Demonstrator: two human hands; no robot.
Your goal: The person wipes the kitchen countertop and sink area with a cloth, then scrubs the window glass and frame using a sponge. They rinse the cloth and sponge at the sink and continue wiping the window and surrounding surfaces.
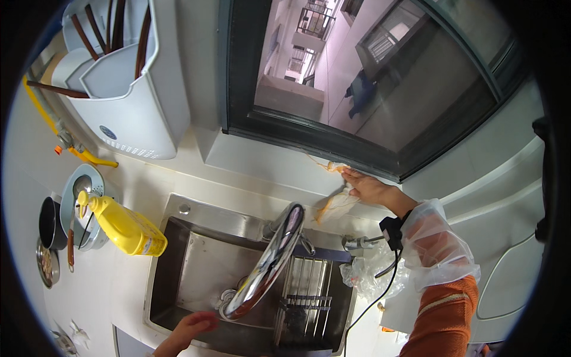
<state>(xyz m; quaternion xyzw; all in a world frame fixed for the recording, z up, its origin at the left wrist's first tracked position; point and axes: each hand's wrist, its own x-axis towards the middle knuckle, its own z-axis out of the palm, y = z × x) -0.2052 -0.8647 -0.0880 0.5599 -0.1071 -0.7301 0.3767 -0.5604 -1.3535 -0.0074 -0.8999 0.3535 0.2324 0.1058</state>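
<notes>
My right hand [372, 188] presses a white cloth with orange-yellow edging [341, 204] onto the windowsill [254, 156], close to the dark window frame [303, 129]. Part of the cloth hangs down from the sill behind the sink, and some of it lies hidden under my fingers. A clear plastic sleeve cover [437, 254] wraps my right forearm. Over the front of the steel sink [218, 267] is my left hand [192, 328], with nothing in it and its fingers loosely extended. Its fingertips are just left of the spout of the chrome faucet [270, 263].
A metal rack [308, 285] spans the sink's right side. Crumpled clear plastic [379, 276] and a black cable [379, 296] lie to its right. Left stand a yellow bottle [129, 227], a light blue basin [67, 192], a dark pot [52, 223] and a grey plastic bin [129, 120].
</notes>
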